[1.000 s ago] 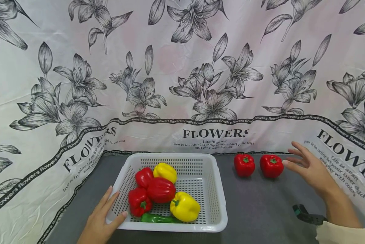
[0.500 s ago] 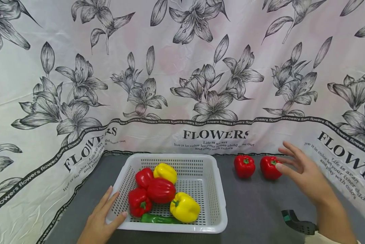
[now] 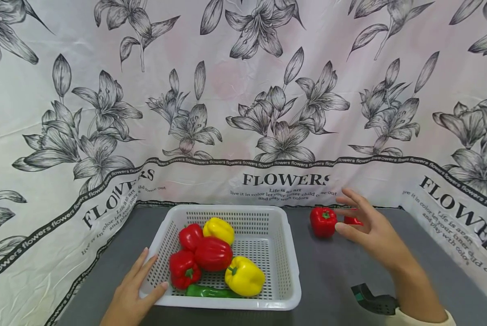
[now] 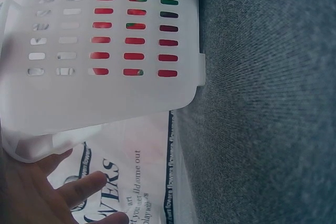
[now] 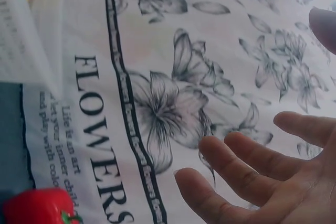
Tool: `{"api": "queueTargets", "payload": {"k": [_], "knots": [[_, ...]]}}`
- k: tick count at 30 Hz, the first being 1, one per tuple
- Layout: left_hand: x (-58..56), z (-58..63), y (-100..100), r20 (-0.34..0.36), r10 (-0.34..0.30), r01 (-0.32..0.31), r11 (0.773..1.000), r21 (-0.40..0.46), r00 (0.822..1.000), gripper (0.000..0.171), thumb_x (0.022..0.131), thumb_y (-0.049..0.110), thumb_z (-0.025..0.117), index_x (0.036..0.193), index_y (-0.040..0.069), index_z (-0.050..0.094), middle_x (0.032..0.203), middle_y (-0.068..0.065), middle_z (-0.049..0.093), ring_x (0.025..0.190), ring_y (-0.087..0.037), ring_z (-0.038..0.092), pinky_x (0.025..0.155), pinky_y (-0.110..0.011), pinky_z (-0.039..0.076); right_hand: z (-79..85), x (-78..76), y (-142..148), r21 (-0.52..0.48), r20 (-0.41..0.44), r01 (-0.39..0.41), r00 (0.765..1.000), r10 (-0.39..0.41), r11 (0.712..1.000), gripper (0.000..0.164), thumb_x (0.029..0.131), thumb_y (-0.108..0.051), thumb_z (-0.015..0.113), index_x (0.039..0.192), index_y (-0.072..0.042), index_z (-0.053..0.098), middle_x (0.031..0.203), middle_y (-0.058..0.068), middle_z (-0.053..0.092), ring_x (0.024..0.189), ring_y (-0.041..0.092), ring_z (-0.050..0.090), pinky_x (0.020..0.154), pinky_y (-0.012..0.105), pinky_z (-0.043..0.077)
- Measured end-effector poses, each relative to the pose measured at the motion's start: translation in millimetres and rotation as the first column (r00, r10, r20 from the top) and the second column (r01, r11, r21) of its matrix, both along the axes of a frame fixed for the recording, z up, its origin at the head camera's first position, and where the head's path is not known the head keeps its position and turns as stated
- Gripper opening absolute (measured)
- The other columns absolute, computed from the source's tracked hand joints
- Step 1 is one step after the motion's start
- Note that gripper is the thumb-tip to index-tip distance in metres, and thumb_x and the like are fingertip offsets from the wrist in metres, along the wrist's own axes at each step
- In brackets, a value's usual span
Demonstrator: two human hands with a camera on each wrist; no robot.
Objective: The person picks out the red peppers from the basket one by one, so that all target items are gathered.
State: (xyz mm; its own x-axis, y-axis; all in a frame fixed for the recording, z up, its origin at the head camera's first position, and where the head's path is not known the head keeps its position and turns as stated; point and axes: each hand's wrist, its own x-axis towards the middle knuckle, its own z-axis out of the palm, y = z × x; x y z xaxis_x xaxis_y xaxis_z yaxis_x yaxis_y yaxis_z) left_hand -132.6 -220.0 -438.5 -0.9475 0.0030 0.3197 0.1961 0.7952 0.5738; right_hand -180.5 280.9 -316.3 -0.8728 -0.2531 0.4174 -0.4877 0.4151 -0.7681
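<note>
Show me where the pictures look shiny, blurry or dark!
Head view: mostly clear and bright, with light gleaming on the front yellow pepper. Left wrist view: the left hand's fingers look dim, while the white basket looks pale and bright. Right wrist view: soft and hazy, with the white basket smeary at the top left.

Beyond the left hand and the right hand, the lily-print cloth read "FLOWERS" above "Life is an art" and "live it in color"; its black band repeated "flowers".
</note>
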Motion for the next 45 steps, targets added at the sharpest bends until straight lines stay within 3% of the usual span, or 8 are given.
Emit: {"api": "queueTargets", "payload": {"k": [10,17,24,29,38,45], "knots": [[0.5,1.3,2,0.037,-0.002,0.002,1.000,0.007,0.999,0.070,0.088,0.046,0.067,0.145,0.011,0.045,0.155,-0.011,0.025,0.129,-0.043,0.035,0.090,-0.070,0.035,3.1,0.4,-35,-0.068,0.040,-0.130,0.990,0.133,0.989,0.076,0.092,-0.006,0.065,0.153,-0.026,0.026,0.144,0.009,0.037,0.124,0.037,0.044,0.081,0.034,0.053],[-0.6,2.2,3,0.049,-0.002,0.001,1.000,0.006,0.999,0.072,0.088,0.047,0.067,0.145,0.010,0.045,0.156,-0.012,0.025,0.130,-0.043,0.035,0.091,-0.069,0.035,-0.4,-4.1,-62,-0.063,0.032,-0.161,0.986,0.164,0.985,0.077,0.088,-0.012,0.070,0.152,-0.030,0.030,0.144,0.008,0.040,0.121,0.033,0.049,0.085,0.042,0.052],[0.7,3.1,3,0.053,-0.002,0.001,1.000,0.006,0.999,0.073,0.088,0.047,0.067,0.145,0.008,0.044,0.156,-0.011,0.024,0.131,-0.043,0.033,0.091,-0.070,0.034,-8.9,-8.1,-93,-0.024,0.055,-0.190,0.980,0.191,0.982,0.077,0.086,-0.027,0.072,0.151,-0.024,0.031,0.143,0.012,0.042,0.118,0.034,0.052,0.085,0.049,0.051],[0.1,2.9,3,0.050,-0.004,0.004,1.000,0.003,0.999,0.072,0.088,0.047,0.066,0.145,0.008,0.044,0.156,-0.012,0.023,0.131,-0.045,0.033,0.091,-0.071,0.033,-17.2,-10.3,-115,-0.013,0.102,-0.203,0.974,0.203,0.979,0.078,0.085,-0.028,0.073,0.151,-0.027,0.031,0.143,0.008,0.043,0.119,0.030,0.052,0.088,0.046,0.050],[-0.6,2.5,1,0.051,0.002,-0.002,1.000,-0.006,0.999,0.073,0.088,0.048,0.066,0.145,0.007,0.045,0.156,-0.013,0.023,0.130,-0.045,0.033,0.091,-0.071,0.033,-30.9,-15.2,-145,-0.088,0.198,-0.265,0.940,0.278,0.960,0.074,0.087,-0.024,0.072,0.150,-0.029,0.032,0.143,0.007,0.041,0.122,0.029,0.050,0.090,0.043,0.049],[-1.1,2.9,0,0.058,0.004,-0.003,1.000,-0.015,0.998,0.074,0.088,0.048,0.066,0.145,0.007,0.044,0.155,-0.014,0.023,0.130,-0.046,0.033,0.090,-0.072,0.033,-35.6,-18.8,-167,-0.124,0.207,-0.275,0.933,0.296,0.953,0.074,0.086,-0.027,0.072,0.149,-0.029,0.034,0.140,0.005,0.045,0.119,0.025,0.052,0.090,0.044,0.049]]}}
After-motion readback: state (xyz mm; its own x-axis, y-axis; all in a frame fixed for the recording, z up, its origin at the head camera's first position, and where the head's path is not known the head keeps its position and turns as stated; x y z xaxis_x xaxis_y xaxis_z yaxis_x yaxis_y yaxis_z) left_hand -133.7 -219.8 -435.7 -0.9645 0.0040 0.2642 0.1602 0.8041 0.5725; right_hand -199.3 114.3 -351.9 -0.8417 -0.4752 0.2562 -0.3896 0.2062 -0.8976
